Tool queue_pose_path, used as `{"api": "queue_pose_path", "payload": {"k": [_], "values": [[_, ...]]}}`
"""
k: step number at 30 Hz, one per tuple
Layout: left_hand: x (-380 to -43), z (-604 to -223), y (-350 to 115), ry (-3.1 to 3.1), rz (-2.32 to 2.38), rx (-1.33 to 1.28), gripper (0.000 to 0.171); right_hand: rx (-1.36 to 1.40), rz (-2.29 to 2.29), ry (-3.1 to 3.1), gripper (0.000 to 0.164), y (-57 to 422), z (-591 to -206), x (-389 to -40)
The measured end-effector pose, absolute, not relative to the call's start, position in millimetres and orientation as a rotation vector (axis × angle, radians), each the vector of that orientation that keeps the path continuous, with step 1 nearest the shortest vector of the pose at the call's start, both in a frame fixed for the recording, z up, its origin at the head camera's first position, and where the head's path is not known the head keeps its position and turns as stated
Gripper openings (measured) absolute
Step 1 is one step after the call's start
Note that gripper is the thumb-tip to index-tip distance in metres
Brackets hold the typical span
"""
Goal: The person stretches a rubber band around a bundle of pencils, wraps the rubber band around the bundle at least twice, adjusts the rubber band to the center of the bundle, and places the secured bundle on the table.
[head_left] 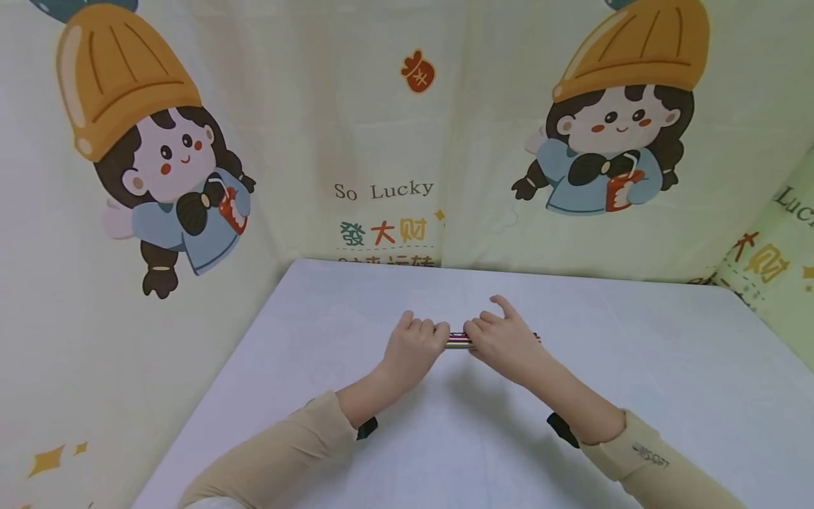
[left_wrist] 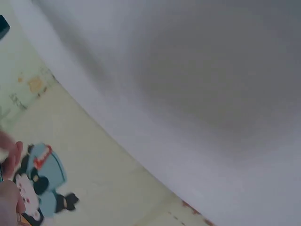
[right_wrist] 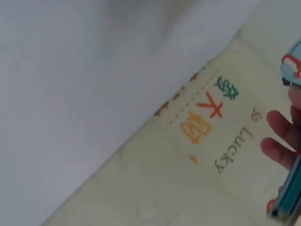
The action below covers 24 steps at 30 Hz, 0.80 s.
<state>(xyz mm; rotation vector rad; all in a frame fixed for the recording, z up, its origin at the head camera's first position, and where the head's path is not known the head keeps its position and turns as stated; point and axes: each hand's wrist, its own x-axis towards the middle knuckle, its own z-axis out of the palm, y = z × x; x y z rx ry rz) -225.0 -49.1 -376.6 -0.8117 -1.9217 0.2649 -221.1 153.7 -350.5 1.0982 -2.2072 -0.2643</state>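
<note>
A bundle of slim, coloured sticks that look like pencils [head_left: 458, 341] is held level above the white table. My left hand [head_left: 416, 346] grips its left part with curled fingers. Close beside it, my right hand [head_left: 505, 343] grips the right part, one finger sticking up. Only a short striped stretch shows between the hands, and a little tip beyond the right one. In the right wrist view, teal pencil ends [right_wrist: 288, 195] appear blurred at the lower right, below spread fingers [right_wrist: 280, 129]. Part of a hand [left_wrist: 8, 202] shows at the left wrist view's edge.
The white table [head_left: 381, 459] spreads under both hands, which cast soft shadows on it. Behind it hangs a cream cloth [head_left: 305, 127] printed with cartoon figures and lettering. The table's back edge meets this cloth. Beige sleeves [head_left: 286, 445] cover the forearms.
</note>
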Motion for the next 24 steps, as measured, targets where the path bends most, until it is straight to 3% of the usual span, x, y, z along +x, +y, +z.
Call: {"api": "queue_pose_path", "payload": {"k": [7, 24], "values": [[-228.2, -375.0, -66.2, -1.95, 0.243, -0.75, 0.031, 1.009, -0.248, -2.266, 0.034, 180.3, -344.6, -226.3], [-219.0, -383.6, -47.4, -1.971, 0.218, -0.755, 0.033, 1.114, -0.337, -2.191, 0.04, 157.4, -356.5, -221.7]]}}
